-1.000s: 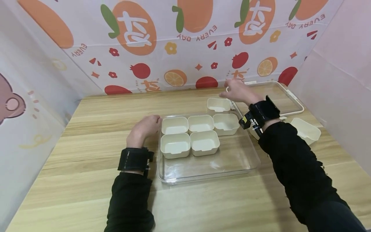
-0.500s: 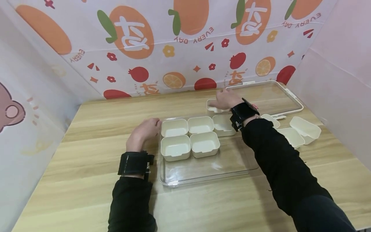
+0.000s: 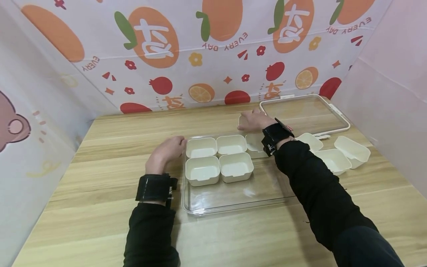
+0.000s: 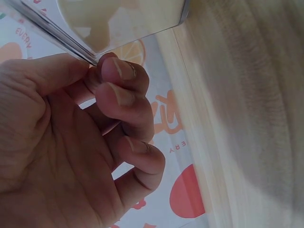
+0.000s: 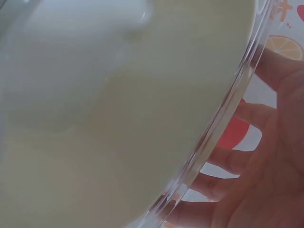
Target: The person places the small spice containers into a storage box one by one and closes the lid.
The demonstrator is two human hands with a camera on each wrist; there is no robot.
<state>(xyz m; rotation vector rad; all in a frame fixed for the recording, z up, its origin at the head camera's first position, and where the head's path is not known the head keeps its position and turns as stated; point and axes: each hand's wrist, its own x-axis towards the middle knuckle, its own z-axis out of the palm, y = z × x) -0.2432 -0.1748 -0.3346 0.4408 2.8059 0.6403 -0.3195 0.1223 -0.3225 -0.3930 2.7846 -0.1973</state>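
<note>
- The tabletop (image 3: 100, 207) has pale, straw-coloured wood grain running in long streaks.
- At twelve o'clock hangs a creased white cloth (image 3: 217, 68) printed with oranges, red fruit, flowers and upside-down lettering; paler hangings close off nine and three o'clock.
- Mid-table sits a clear, glossy, shallow tray (image 3: 260, 185) with rounded corners.
- Inside it, toward its eleven o'clock, stand five matte cream boxes (image 3: 236, 167), three behind two, round-cornered, with a shallow dip visible in several rims.
- At the tray's ten o'clock, the left hand (image 3: 166, 150) pinches its thin rim between thumb and fingers.
- Beyond the tray's twelve o'clock, the right hand (image 3: 255, 120) covers most of another cream box (image 3: 240, 121); its fingers are spread, their tips hidden, so I cannot tell whether they grip.
- At one o'clock lies a transparent, white-edged lid (image 3: 305, 111).
- Near three o'clock, three loose boxes (image 3: 334, 161) cluster, one tilted.
</note>
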